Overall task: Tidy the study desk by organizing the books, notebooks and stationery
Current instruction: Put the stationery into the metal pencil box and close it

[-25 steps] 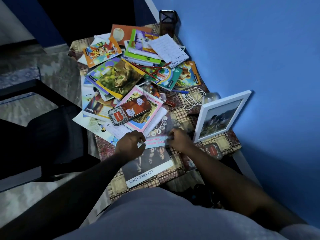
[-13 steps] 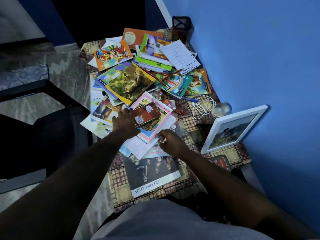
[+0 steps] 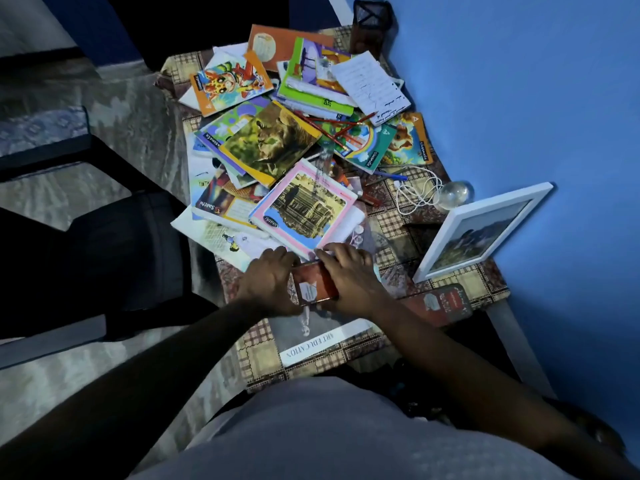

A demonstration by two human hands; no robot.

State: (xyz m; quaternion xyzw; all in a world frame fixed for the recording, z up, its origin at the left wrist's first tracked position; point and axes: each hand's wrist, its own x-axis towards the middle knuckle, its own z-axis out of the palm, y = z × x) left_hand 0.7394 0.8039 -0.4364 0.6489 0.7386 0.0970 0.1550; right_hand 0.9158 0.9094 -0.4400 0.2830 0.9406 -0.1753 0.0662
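Observation:
A small red-brown booklet [image 3: 315, 284] sits between my two hands at the near middle of the desk. My left hand [image 3: 268, 282] grips its left side and my right hand [image 3: 348, 277] covers its right side. Under them lies a grey "Art Education" book [image 3: 322, 337]. Just beyond is a pink-bordered notebook [image 3: 304, 209] on loose white papers. Farther back, many colourful notebooks lie in a heap, among them a lion-cover one [image 3: 272, 142] and a cartoon-cover one [image 3: 230, 83]. Red pencils [image 3: 341, 128] and a blue pen [image 3: 391, 175] lie across the heap.
A white picture frame [image 3: 479, 230] leans on the blue wall at the right. A white cable [image 3: 417, 190] and a clear ball [image 3: 453, 195] lie beside it. A dark pen holder [image 3: 372, 26] stands in the far corner. A second red booklet [image 3: 438, 304] lies near right. A black chair [image 3: 114, 251] stands left.
My left hand lifted the red-brown booklet off the pink notebook and brought it toward me. My right hand left the papers and joined it on the booklet.

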